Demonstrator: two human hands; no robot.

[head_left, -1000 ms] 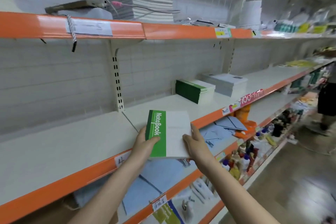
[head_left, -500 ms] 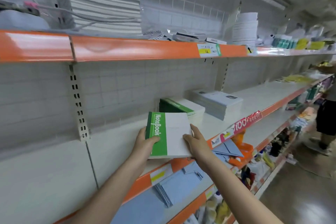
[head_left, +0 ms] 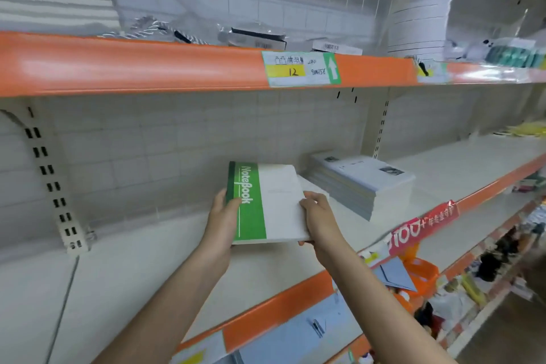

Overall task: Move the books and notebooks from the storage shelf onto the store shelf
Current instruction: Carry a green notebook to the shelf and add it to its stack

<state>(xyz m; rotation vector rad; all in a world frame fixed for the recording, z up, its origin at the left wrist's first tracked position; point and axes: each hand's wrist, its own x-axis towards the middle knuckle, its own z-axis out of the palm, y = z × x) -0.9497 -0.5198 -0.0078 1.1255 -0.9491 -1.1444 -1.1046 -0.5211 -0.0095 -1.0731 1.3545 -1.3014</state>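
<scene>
I hold a green-and-white notebook [head_left: 271, 204], marked "NoteBook", flat above the white middle shelf [head_left: 141, 269]. My left hand [head_left: 221, 221] grips its green spine edge, thumb on the cover. My right hand [head_left: 317, 216] grips the white right edge. Behind the notebook a corner of a white stack [head_left: 310, 183] peeks out; most of it is hidden. To the right on the same shelf lies a thick stack of pale blue-grey notebooks [head_left: 363, 183].
An orange-fronted upper shelf [head_left: 147, 65] with a price label carries white paper stacks [head_left: 419, 21] and packaged goods close overhead. The lower shelves hold blue envelopes [head_left: 295, 334], an orange basket [head_left: 419, 272] and small bottles. A red promo tag [head_left: 422, 224] hangs on the shelf edge.
The view has moved closer and to the right. Both hands have carried the notebook deeper over the middle shelf, toward the stacks; it now covers the green-spined stack seen before.
</scene>
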